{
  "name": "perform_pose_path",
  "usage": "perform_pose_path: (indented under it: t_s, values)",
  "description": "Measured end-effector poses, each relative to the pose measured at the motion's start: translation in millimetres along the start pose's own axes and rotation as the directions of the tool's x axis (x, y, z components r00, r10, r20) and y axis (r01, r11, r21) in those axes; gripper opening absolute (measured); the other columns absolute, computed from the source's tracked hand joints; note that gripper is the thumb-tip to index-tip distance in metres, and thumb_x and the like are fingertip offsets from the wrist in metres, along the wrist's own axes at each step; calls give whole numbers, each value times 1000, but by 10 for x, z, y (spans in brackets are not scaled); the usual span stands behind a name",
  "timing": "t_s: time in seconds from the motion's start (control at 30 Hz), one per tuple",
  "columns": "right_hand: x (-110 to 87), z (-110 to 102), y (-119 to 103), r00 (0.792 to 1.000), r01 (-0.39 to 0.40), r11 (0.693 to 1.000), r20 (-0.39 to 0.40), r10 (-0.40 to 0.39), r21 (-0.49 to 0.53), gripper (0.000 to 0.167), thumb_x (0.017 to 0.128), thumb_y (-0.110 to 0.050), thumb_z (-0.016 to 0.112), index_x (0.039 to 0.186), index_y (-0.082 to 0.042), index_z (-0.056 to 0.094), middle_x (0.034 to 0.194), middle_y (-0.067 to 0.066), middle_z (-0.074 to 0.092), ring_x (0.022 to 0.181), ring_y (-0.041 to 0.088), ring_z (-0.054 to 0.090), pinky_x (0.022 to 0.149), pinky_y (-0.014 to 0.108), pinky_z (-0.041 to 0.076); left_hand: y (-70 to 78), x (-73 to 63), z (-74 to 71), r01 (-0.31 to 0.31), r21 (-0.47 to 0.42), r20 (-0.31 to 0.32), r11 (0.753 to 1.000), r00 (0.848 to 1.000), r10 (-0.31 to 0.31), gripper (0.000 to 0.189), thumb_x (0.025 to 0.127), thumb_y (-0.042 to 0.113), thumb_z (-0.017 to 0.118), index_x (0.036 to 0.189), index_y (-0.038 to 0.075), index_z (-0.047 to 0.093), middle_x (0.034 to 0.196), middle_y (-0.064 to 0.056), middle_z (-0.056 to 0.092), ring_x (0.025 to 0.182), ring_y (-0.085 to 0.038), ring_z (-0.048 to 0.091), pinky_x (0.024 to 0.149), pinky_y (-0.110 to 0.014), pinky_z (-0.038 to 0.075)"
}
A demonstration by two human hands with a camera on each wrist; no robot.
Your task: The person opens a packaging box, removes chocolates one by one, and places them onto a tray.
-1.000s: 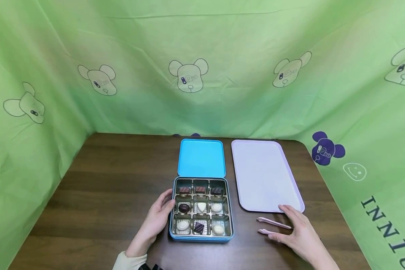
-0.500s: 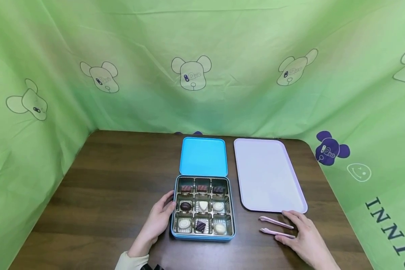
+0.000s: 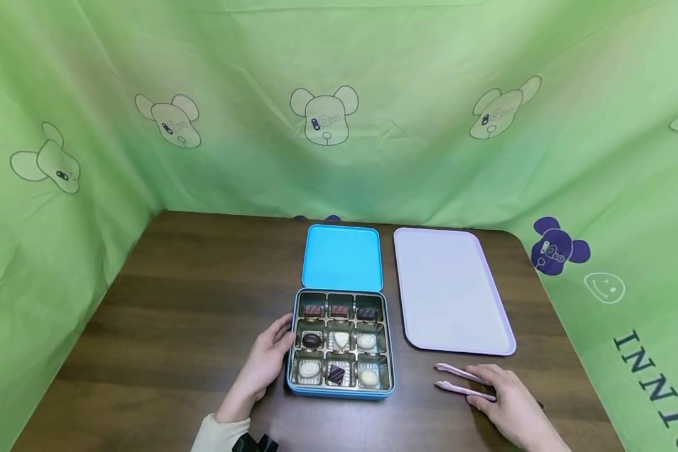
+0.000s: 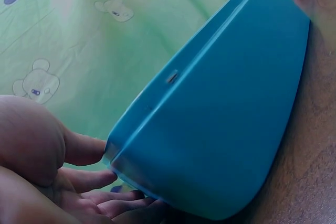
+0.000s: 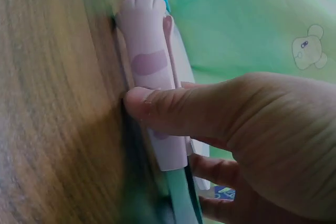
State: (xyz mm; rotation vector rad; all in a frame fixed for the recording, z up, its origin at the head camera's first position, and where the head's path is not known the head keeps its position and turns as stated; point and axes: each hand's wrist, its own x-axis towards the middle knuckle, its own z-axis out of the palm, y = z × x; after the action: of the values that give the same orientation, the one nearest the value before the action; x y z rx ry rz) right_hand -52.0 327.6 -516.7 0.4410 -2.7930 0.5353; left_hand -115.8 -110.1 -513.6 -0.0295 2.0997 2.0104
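Note:
A blue tin (image 3: pixel 341 394) stands on the table. Chocolates in dark, white and brown fill its compartments, such as a white heart-shaped chocolate (image 3: pixel 341 339). My left hand (image 3: pixel 267 358) rests against the tin's left side, thumb and fingers touching it near the rim with nothing pinched between them. In the left wrist view the fingers look nearly straight along the tin. With thumb on one arm and fingers on the other, my right hand (image 3: pixel 511 402) grips pink tongs (image 3: pixel 464 388). Their tips point left, spread apart. The right wrist view shows a paw-shaped end on the tongs (image 5: pixel 149 51).
Behind the tin lies a bright blue lid (image 3: pixel 342 257). A pale lilac tray (image 3: pixel 452 289) with nothing on it sits right of the lid, beyond the tongs. Green printed cloth (image 3: pixel 243 163) hangs around the back and sides of the brown wooden table (image 3: pixel 203 282).
My right hand has drawn back from the tray's near edge, its fingers coming onto the far arm of the tongs. The left hand stays at the tin. The head view has shifted slightly.

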Motion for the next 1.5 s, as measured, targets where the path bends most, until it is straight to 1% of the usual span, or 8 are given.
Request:
perform_pose_path:
  t_s: [0.27,0.47,0.73,0.83,1.03,1.17,1.33,1.5]
  values:
    - [57,-106,-71,1000,-16,994,27,13,111,44,65,-4,91,106,-8,74,95,-8,68,83,2,61,75,7,39,34,14,-14,8,-7,-7,1000,1000,-8,50,106,6,47,153,-7,34,153,-31,39,143,-41,38,116,-52,33]
    - [77,-169,-136,1000,1,981,17,-4,192,46,68,-1,89,110,-8,72,94,-10,67,80,1,56,72,10,39,17,-9,-5,15,-21,3,1000,1000,-15,50,107,7,46,153,-6,33,154,-31,38,143,-41,38,116,-51,33]
    - [165,-270,-239,990,-129,961,93,109,243,42,81,-9,84,121,-7,70,101,1,71,78,-4,54,63,19,47,-9,14,-3,-9,-36,10,999,1000,10,49,106,3,45,151,-11,33,151,-35,38,142,-42,38,116,-52,32]
    - [194,-293,-262,994,-105,963,67,91,249,44,81,-7,83,123,-5,70,103,3,71,79,-4,54,63,16,45,-8,15,-3,0,-38,7,999,1000,0,49,106,3,45,151,-10,33,152,-34,39,142,-42,38,117,-52,32]
    - [265,-317,-276,1000,14,975,-14,-12,222,53,78,-2,84,129,-5,68,97,-8,63,77,-1,48,62,15,38,-6,6,-3,5,-29,3,1000,1000,-5,49,106,4,45,151,-9,34,151,-34,39,142,-42,39,116,-52,32]
    - [332,-342,-275,997,66,980,-42,-59,189,56,75,-2,85,128,-6,68,96,-9,61,76,-1,46,60,15,35,1,0,-2,7,-25,3,1000,1000,-7,49,106,4,46,151,-9,34,151,-34,40,142,-41,39,117,-52,32]
    - [462,-384,-296,995,88,982,-61,-79,168,56,73,-3,87,126,-3,67,94,-7,63,73,-1,46,59,15,35,5,-10,-4,8,-28,-1,1000,1000,-8,49,106,5,46,151,-9,34,151,-33,40,142,-41,40,116,-52,33]
    - [616,-441,-343,995,59,988,-85,-47,145,55,73,-5,88,124,-5,65,94,-1,65,68,-3,49,55,15,38,-2,-4,1,3,-34,-2,999,1000,-3,48,106,5,46,151,-9,34,152,-33,39,142,-41,39,116,-52,33]
